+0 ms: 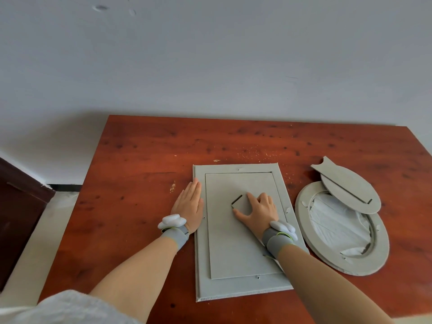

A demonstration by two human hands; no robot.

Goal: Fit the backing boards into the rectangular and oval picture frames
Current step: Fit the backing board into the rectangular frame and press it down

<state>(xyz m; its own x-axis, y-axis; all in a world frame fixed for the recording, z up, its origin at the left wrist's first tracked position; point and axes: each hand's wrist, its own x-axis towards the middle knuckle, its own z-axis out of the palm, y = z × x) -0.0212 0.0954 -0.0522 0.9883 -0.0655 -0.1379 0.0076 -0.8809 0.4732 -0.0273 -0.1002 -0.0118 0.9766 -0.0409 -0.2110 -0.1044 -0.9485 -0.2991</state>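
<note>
1. On the reddish wooden table [140, 183], the rectangular frame [240, 286] lay face down, its long axis running away from the person and leaning slightly left at the far end.
2. Inside its recess sat the rectangular backing board [233, 244], long axis in line with the frame; its near-right corner was hidden by the forearm, so I could not tell whether it was fully seated.
3. Her left hand [189, 208] lay flat and open, fingers together and pointing away, pressing on the frame's left border and the table just beside it; it held nothing.
4. Her right hand [259, 210] rested on the middle of the board, thumb and forefinger spread around the small stand flap [242, 204], touching its edges rather than closing on it.
5. To the right, just beside the rectangular frame, the oval frame [304, 230] lay face down, long axis running from far left to near right, with crumpled white paper [336, 223] in its opening.
6. The oval backing board [350, 190] rested loose across the oval frame's far end, overhanging it, its notched tab pointing to the far left, well apart from both hands.
</note>
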